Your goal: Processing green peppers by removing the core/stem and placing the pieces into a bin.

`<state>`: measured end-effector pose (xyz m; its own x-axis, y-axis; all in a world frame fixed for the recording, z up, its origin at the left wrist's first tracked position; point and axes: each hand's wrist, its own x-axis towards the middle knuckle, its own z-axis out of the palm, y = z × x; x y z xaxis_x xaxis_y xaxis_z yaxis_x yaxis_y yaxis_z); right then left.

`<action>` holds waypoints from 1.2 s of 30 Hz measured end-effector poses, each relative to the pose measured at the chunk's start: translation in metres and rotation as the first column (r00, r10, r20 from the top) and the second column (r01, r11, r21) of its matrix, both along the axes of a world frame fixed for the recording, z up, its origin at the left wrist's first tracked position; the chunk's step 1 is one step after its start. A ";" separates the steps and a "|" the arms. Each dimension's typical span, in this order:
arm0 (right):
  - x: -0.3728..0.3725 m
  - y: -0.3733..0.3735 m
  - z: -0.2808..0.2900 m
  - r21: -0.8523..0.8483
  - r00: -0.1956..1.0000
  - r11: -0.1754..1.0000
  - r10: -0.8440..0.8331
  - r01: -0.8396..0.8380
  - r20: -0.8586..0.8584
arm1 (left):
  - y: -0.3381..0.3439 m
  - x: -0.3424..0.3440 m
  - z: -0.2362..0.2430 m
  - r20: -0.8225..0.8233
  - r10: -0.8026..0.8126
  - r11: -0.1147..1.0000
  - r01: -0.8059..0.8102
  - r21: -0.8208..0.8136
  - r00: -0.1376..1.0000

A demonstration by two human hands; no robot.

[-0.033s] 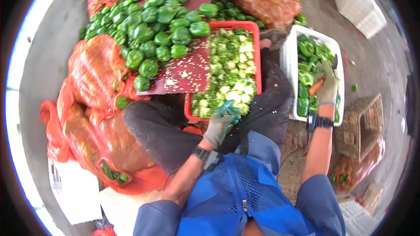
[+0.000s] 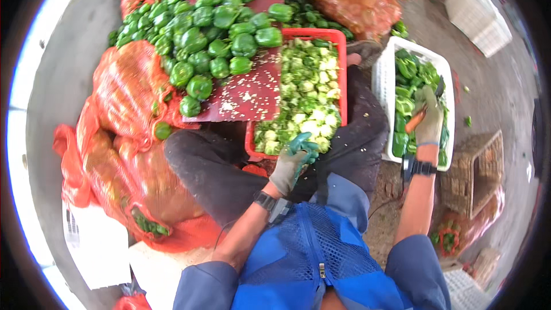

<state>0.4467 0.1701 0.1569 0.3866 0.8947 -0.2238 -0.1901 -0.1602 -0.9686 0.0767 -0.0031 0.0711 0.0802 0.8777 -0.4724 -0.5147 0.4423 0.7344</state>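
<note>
Over the white crate (image 2: 380,89) to the person's right, a knife (image 2: 415,121) with an orange handle is gripped in the gloved right hand (image 2: 429,121), above green peppers (image 2: 406,69) that fill the crate. At the near edge of the red crate (image 2: 343,86), full of pale pepper cores (image 2: 307,120), the gloved left hand (image 2: 294,163) has half-curled fingers, and I cannot tell whether they hold anything. Farther left, whole peppers (image 2: 221,51) heap on a seed-strewn dark red board (image 2: 261,95), with orange mesh sacks (image 2: 123,95) beside it.

Wide head cam looks down on L hand (image 2: 291,163) & R hand (image 2: 429,119), close.
</note>
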 end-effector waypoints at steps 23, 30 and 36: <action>-0.182 -0.112 -0.011 -0.444 0.538 0.426 0.827 -0.788 -0.161 | 0.065 -0.264 0.029 -0.355 0.888 0.441 -0.759 0.479 0.292; -0.199 -0.108 -0.030 -0.492 0.625 0.511 0.775 -0.705 -0.091 | 0.089 -0.351 0.012 -0.955 0.293 0.892 -0.346 0.291 -0.048; -0.201 -0.098 -0.024 -0.489 0.588 0.502 0.808 -0.713 -0.028 | 0.098 -0.349 -0.008 -0.906 0.038 0.967 -0.213 0.140 -0.421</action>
<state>0.2461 0.0723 0.1331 -0.3253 0.6928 -0.6436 0.3715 -0.5322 -0.7607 -0.2720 0.0948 0.0632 -0.6373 0.7329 0.2382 0.7700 0.5930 0.2354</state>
